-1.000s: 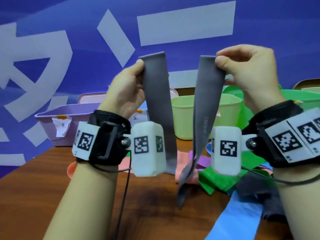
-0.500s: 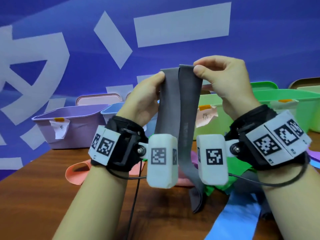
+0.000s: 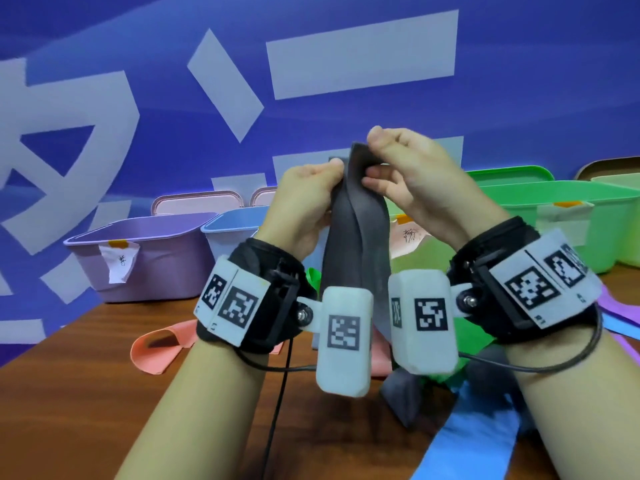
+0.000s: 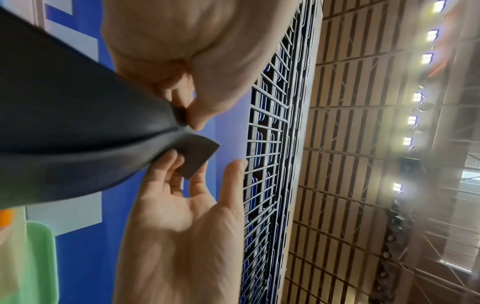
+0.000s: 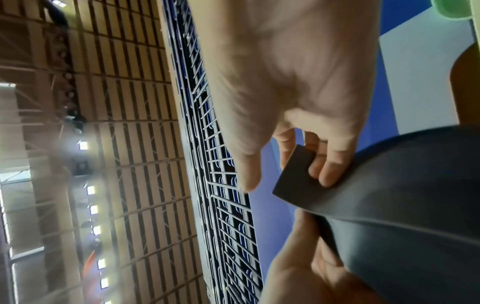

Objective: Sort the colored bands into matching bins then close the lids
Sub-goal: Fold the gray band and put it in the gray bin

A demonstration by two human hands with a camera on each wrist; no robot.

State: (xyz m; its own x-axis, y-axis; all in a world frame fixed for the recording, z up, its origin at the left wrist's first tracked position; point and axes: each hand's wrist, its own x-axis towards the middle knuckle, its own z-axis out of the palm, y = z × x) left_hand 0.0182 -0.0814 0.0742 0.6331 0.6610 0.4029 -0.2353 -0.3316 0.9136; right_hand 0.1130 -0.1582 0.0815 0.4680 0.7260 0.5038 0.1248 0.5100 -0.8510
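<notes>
Grey band (image 3: 358,237) is held upright above the wooden surface (image 3: 86,393), its two ends brought together at the top. Left hand (image 3: 304,199) pinches one end; right hand (image 3: 412,174) pinches the other. Both hands are clamped on it. Purple bin (image 3: 156,258) stands open behind.

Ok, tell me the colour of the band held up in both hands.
Dark grey stretchy band; head view.

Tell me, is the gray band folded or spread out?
Folded: the gray band hangs doubled, both ends brought together at the top, the right hand pinching them and the left hand alongside.
</notes>
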